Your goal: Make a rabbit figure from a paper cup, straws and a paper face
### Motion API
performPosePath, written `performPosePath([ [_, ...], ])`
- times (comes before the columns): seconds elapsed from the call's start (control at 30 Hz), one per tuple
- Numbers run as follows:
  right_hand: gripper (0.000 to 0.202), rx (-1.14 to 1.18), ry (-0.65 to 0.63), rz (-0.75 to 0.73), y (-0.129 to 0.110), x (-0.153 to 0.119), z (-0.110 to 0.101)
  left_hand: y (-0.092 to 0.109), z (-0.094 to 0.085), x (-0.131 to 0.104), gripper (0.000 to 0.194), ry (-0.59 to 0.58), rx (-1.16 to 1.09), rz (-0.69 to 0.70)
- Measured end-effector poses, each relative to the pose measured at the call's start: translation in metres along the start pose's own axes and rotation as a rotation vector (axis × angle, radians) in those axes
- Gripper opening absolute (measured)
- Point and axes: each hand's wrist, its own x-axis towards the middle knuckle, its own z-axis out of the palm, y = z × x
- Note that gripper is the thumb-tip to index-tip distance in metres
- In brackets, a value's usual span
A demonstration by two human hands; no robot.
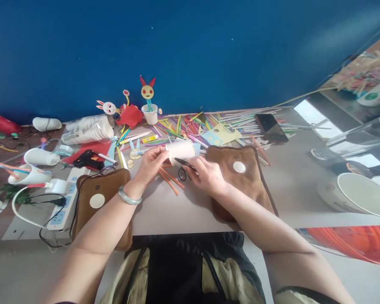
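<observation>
Left hand (pixel 155 160) pinches the cup (pixel 182 149), its long axis running rightward from those fingertips; closed right hand (pixel 207 173) grips a black tool (pixel 182 162).

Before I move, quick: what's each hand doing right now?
Left hand: closed, pinching the white cup at its near-left end.
Right hand: closed, holding a dark pointed tool; exact type unclear.

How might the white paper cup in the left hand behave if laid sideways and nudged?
The white paper cup would probably roll, since its side is rounded. It looks light for its size, as the left hand merely pinches it near one end. Its paper wall might dent under a hard squeeze.
</observation>
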Motion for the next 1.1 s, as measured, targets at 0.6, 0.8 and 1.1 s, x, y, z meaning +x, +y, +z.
performPosePath([
  [0.6, 0.019, 0.108, -0.025, 0.061, -0.0021, -0.0018, -0.0002, -0.0049, -0.0043, 0.0, 0.031, -0.03, 0.013, 0.06],
  [0.8, 0.02, 0.085, -0.014, 0.03, -0.0014, -0.0008, -0.0012, -0.0055, -0.0045, 0.0005, 0.031, -0.043, 0.024, 0.071],
  [1.1, 0.019, 0.008, 0.009, 0.01, 0.0014, -0.001, 0.0005, -0.0041, -0.0019, 0.0, 0.031, -0.001, 0.012, 0.063],
])
